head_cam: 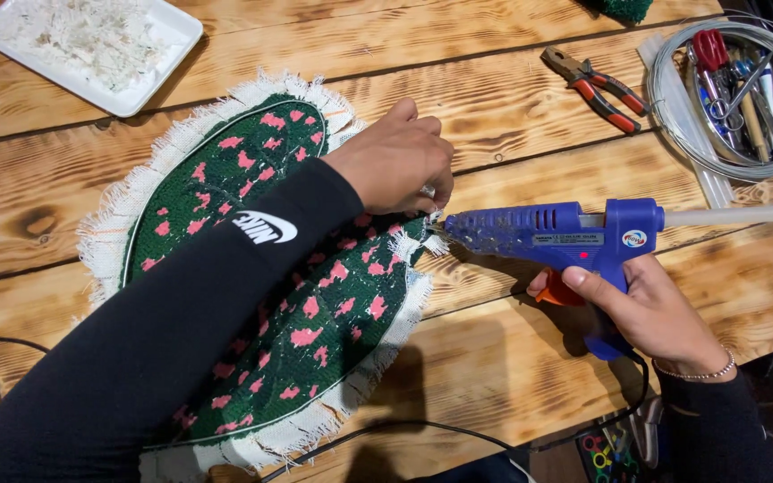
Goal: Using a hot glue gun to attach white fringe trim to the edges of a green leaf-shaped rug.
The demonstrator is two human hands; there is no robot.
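Toward the far left corner of the worktop (pixel 512 98) sits a white tray (pixel 176 36) heaped with pale fibre scraps. Nearer me, across the left half, lies the green tufted piece (pixel 315 313) with pink flecks and a frayed white backing border, its underside edge turned toward the middle. My left hand (pixel 400 161) reaches over it, fingertips pinched shut on the frayed border at the piece's right edge, pressing it down. Right beside those fingers is the nozzle of the blue glue gun (pixel 565 234), which my right hand (pixel 650 313) grips closed around the handle, a finger on the orange trigger; a clear glue stick pokes out the back. I judge I'm gluing the border fold by fold. The next bit calls for a small bead just ahead of my pinch, keeping my fingertips off hot glue. Past the gun, by the far right corner, lie pliers (pixel 597 88) and a wire coil (pixel 731 94) ringing small tools.
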